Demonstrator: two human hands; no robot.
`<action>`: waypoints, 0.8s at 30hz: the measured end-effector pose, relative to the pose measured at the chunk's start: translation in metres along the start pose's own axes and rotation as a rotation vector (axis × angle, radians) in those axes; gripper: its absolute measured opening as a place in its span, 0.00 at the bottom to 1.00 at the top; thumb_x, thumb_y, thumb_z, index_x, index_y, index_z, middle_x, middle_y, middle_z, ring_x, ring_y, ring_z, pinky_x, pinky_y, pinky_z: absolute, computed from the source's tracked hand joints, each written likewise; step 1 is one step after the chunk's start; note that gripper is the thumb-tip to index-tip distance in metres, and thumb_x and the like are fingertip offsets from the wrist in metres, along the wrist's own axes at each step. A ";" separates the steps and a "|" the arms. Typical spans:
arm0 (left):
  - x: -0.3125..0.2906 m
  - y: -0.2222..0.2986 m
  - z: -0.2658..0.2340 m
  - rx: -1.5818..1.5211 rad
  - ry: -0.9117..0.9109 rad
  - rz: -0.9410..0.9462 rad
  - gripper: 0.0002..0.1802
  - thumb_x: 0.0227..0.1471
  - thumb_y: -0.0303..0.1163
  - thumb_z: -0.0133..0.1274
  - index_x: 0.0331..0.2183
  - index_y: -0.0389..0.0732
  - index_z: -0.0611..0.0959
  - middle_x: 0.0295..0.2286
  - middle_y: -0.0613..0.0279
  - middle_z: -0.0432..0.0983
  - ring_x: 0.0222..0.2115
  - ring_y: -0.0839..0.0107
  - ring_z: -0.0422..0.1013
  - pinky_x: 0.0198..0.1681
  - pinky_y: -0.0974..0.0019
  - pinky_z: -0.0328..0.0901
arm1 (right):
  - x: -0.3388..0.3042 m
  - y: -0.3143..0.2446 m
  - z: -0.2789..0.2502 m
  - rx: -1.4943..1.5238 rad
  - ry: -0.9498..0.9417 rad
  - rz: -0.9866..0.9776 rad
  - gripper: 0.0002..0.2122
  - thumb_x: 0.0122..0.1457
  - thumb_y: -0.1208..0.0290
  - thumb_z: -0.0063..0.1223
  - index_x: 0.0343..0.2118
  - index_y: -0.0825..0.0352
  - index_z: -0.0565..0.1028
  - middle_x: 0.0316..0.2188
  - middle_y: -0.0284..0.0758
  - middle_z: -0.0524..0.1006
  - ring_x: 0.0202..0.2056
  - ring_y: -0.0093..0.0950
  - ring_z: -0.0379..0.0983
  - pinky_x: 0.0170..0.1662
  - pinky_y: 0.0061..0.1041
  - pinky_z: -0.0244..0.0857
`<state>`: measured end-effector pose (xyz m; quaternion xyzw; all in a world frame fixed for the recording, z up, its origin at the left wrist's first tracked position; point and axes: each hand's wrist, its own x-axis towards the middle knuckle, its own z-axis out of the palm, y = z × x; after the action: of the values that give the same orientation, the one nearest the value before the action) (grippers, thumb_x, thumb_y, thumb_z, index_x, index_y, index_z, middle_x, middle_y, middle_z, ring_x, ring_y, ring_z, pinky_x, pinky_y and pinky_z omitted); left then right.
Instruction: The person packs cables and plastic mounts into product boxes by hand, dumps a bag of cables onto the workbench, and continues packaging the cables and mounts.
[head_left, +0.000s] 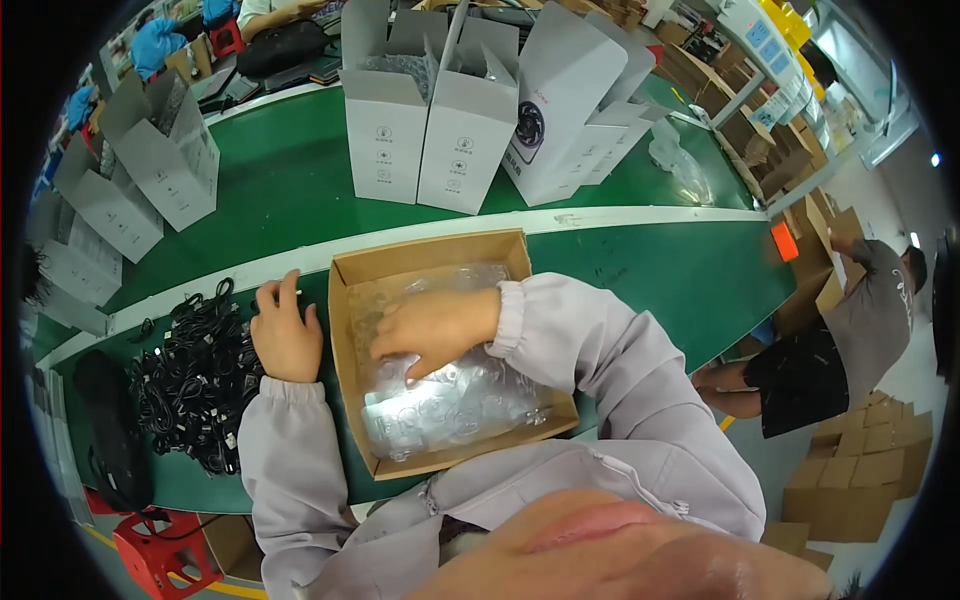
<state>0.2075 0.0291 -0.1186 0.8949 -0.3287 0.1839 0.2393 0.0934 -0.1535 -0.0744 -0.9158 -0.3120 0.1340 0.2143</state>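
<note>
My right hand (437, 326) reaches into a shallow brown cardboard box (350, 285) and rests on transparent plastic pouches (455, 405) that look like bubble wrap. Its thumb stands apart from the fingers, and no pouch is plainly gripped. On the green table just left of the box lies my left hand (287, 337), fingers spread and pointing away from me, nothing visible in its grip. Beside that hand, to its left, is a heap of black cables (195, 380) with small light-coloured plugs.
Tall white printed cartons (385, 150) stand with flaps up across the far table, more of them (170, 150) at the left. A black pouch (108, 425) lies at the left edge. A red stool (165, 555) is below. Another person (840, 330) works at right near cardboard boxes.
</note>
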 end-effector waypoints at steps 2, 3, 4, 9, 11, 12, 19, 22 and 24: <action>0.001 -0.006 0.007 0.037 0.001 -0.021 0.26 0.37 0.27 0.56 0.44 0.45 0.71 0.37 0.55 0.68 0.29 0.59 0.70 0.30 0.58 0.62 | 0.002 0.005 0.008 -0.015 0.098 -0.080 0.17 0.43 0.63 0.56 0.36 0.64 0.72 0.30 0.38 0.73 0.36 0.40 0.68 0.38 0.36 0.62; 0.000 -0.011 0.012 0.068 0.008 0.012 0.25 0.37 0.27 0.55 0.43 0.45 0.72 0.38 0.55 0.68 0.28 0.58 0.70 0.30 0.58 0.62 | 0.003 0.003 0.006 0.001 0.096 -0.103 0.16 0.44 0.64 0.56 0.36 0.64 0.72 0.30 0.38 0.73 0.36 0.39 0.68 0.38 0.36 0.62; -0.001 -0.014 0.014 0.099 0.016 0.047 0.24 0.37 0.26 0.55 0.42 0.44 0.73 0.39 0.55 0.68 0.28 0.58 0.70 0.30 0.58 0.62 | 0.003 0.002 0.004 0.014 0.095 -0.125 0.15 0.44 0.65 0.55 0.35 0.63 0.73 0.30 0.38 0.73 0.35 0.39 0.68 0.37 0.36 0.62; 0.000 -0.015 0.014 0.051 -0.026 0.050 0.16 0.39 0.25 0.54 0.36 0.44 0.77 0.38 0.62 0.70 0.28 0.61 0.71 0.29 0.60 0.62 | 0.000 0.000 -0.007 0.130 0.185 -0.153 0.08 0.45 0.65 0.55 0.28 0.61 0.75 0.27 0.35 0.72 0.33 0.36 0.68 0.36 0.34 0.62; 0.000 -0.014 0.014 0.028 0.043 0.063 0.14 0.40 0.25 0.53 0.34 0.43 0.77 0.34 0.64 0.72 0.28 0.62 0.71 0.29 0.61 0.62 | 0.001 -0.003 -0.007 0.174 0.244 -0.190 0.07 0.46 0.65 0.55 0.25 0.61 0.75 0.26 0.34 0.71 0.33 0.35 0.67 0.35 0.33 0.62; 0.000 -0.014 0.013 0.028 0.044 0.063 0.14 0.40 0.25 0.53 0.34 0.43 0.77 0.34 0.64 0.72 0.28 0.62 0.71 0.29 0.61 0.62 | 0.003 -0.004 -0.007 0.198 0.285 -0.216 0.06 0.47 0.65 0.55 0.25 0.62 0.75 0.24 0.33 0.69 0.31 0.33 0.66 0.33 0.31 0.61; 0.002 -0.014 0.008 -0.229 0.042 0.008 0.08 0.40 0.28 0.55 0.29 0.41 0.77 0.30 0.64 0.74 0.27 0.62 0.69 0.29 0.64 0.62 | 0.008 -0.003 -0.010 0.228 0.417 -0.109 0.08 0.50 0.67 0.53 0.21 0.64 0.69 0.20 0.30 0.67 0.25 0.30 0.65 0.27 0.28 0.58; 0.000 -0.012 0.006 -0.089 0.050 0.113 0.10 0.37 0.30 0.57 0.29 0.41 0.78 0.32 0.66 0.73 0.31 0.64 0.67 0.35 0.62 0.61 | 0.009 -0.003 -0.009 0.263 0.389 -0.007 0.07 0.50 0.68 0.52 0.22 0.63 0.68 0.18 0.30 0.68 0.22 0.29 0.65 0.25 0.28 0.58; -0.001 -0.010 0.004 0.009 0.046 0.157 0.12 0.36 0.30 0.58 0.29 0.42 0.78 0.33 0.66 0.73 0.34 0.64 0.66 0.39 0.61 0.59 | 0.010 -0.005 -0.009 0.274 0.388 0.034 0.06 0.50 0.69 0.52 0.22 0.62 0.68 0.17 0.30 0.68 0.22 0.29 0.65 0.24 0.28 0.58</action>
<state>0.2138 0.0339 -0.1257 0.8631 -0.3911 0.2242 0.2277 0.1022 -0.1471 -0.0651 -0.8919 -0.2285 0.0000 0.3902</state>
